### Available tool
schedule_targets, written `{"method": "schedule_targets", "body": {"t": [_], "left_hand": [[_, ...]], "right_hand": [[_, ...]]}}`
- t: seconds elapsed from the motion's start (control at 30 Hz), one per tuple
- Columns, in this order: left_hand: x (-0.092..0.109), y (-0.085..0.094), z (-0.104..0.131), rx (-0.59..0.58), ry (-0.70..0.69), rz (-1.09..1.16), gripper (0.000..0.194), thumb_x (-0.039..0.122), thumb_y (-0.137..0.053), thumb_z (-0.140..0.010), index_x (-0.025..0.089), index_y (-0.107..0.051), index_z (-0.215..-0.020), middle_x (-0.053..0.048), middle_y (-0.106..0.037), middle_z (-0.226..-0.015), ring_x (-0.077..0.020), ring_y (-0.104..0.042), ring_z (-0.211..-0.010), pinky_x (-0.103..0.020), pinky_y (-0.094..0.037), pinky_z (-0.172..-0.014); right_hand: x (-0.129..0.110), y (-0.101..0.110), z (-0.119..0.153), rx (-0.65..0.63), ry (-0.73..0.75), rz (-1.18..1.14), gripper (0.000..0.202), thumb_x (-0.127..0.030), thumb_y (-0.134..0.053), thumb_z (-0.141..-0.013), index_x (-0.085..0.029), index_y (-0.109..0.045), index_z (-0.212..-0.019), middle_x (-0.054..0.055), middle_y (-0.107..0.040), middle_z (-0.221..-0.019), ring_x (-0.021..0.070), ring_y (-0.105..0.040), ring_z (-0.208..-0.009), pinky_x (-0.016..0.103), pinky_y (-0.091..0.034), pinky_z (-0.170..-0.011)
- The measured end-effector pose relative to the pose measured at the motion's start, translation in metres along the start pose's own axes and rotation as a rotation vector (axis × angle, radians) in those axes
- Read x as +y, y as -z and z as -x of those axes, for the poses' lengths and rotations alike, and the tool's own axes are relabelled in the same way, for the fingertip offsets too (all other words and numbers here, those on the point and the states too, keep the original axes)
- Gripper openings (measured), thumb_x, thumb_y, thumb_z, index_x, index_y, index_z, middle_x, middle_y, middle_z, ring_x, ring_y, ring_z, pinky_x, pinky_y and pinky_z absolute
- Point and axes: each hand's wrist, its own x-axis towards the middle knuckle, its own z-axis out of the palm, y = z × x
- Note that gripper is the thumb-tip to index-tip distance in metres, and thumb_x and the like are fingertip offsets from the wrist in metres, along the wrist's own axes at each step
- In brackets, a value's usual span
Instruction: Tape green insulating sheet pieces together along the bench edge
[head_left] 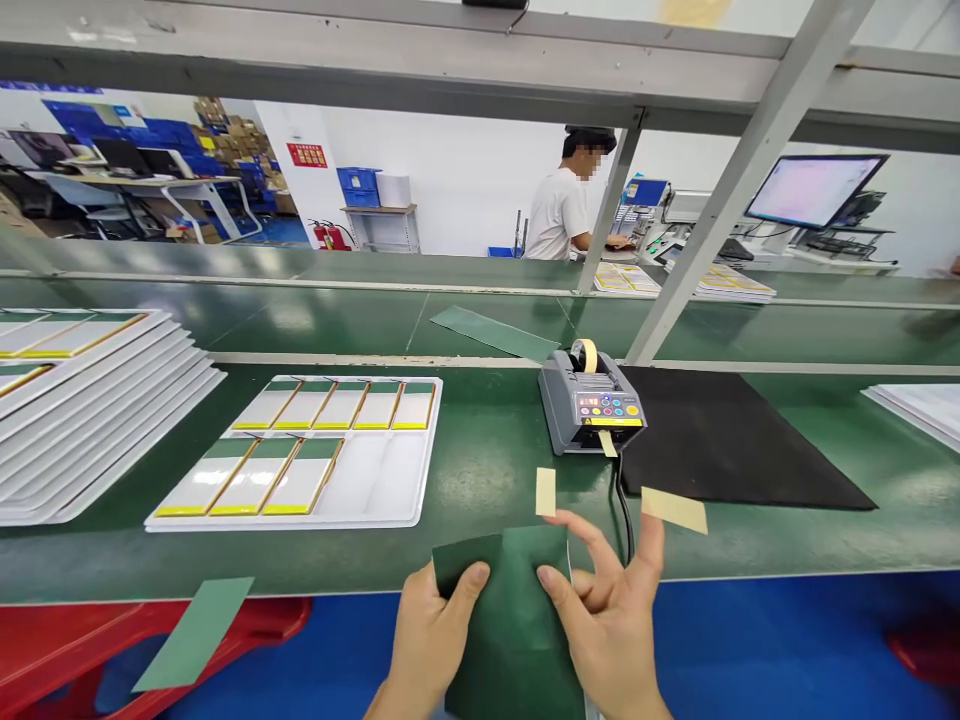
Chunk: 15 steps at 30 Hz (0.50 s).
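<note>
My left hand [435, 630] grips the left edge of a dark green flat pouch [510, 620] held over the table's front edge. My right hand [607, 620] pinches the pouch's right side with its thumb. One strip of tan tape [546, 491] sticks to its index fingertip and a second tan strip [673, 509] to another raised finger. Behind the hands stands a grey tape dispenser [591, 403] with a tape tab hanging from its mouth.
A white tray [390, 480] holds several flat white cells with green and yellow ends. A stack of white trays [90, 430] stands at the left, a black mat [720, 440] at the right. A green strip [196, 632] overhangs the front edge. Another person works at the back.
</note>
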Motion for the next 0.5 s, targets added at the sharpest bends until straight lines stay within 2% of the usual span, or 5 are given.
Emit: {"method": "schedule_targets", "body": {"t": [0.1, 0.2, 0.27, 0.4, 0.5], "left_hand": [[-0.006, 0.001, 0.001, -0.024, 0.118, 0.115, 0.036, 0.05, -0.059, -0.077, 0.015, -0.068, -0.076, -0.006, -0.071, -0.074, -0.0247, -0.065, -0.074, -0.03, -0.052, -0.064], [-0.011, 0.01, 0.007, -0.188, 0.17, 0.265, 0.043, 0.046, -0.064, -0.075, 0.016, -0.064, -0.106, -0.009, -0.072, -0.097, -0.0268, -0.066, -0.088, -0.034, -0.054, -0.075], [-0.015, 0.02, 0.014, -0.226, 0.183, 0.307, 0.051, 0.044, -0.068, -0.073, 0.017, -0.059, -0.115, -0.01, -0.07, -0.108, -0.0277, -0.064, -0.098, -0.035, -0.053, -0.081], [-0.031, 0.047, 0.033, -0.071, 0.279, 0.197, 0.042, 0.048, -0.07, -0.068, 0.016, -0.067, -0.095, -0.009, -0.073, -0.097, -0.0291, -0.067, -0.091, -0.032, -0.055, -0.073], [-0.05, 0.073, 0.047, 0.056, 0.347, 0.105, 0.042, 0.053, -0.069, -0.066, 0.015, -0.069, -0.086, -0.008, -0.075, -0.086, -0.029, -0.068, -0.081, -0.03, -0.055, -0.065]], "right_hand": [[0.011, 0.0, 0.0, -0.005, 0.058, 0.03, 0.082, -0.023, -0.061, -0.086, -0.048, -0.002, -0.138, 0.012, -0.051, -0.129, -0.0017, -0.034, -0.037, 0.014, -0.035, -0.034], [0.02, 0.0, -0.001, -0.036, 0.144, 0.083, 0.081, -0.019, -0.059, -0.085, -0.049, -0.004, -0.137, 0.015, -0.039, -0.141, -0.0024, -0.033, -0.038, 0.014, -0.037, -0.035], [0.024, -0.004, 0.001, -0.105, 0.163, 0.11, 0.079, -0.018, -0.057, -0.086, -0.049, -0.004, -0.136, 0.015, -0.035, -0.143, -0.0018, -0.037, -0.039, 0.015, -0.041, -0.038], [0.035, -0.023, 0.019, -0.309, 0.114, 0.061, 0.077, -0.02, -0.054, -0.089, -0.048, -0.001, -0.137, 0.013, -0.028, -0.147, 0.0042, -0.057, -0.054, 0.025, -0.055, -0.053], [0.057, -0.046, 0.04, -0.356, 0.054, 0.054, 0.069, -0.024, -0.053, -0.09, -0.046, -0.007, -0.137, 0.012, -0.028, -0.147, 0.0052, -0.059, -0.052, 0.026, -0.057, -0.052]]}}
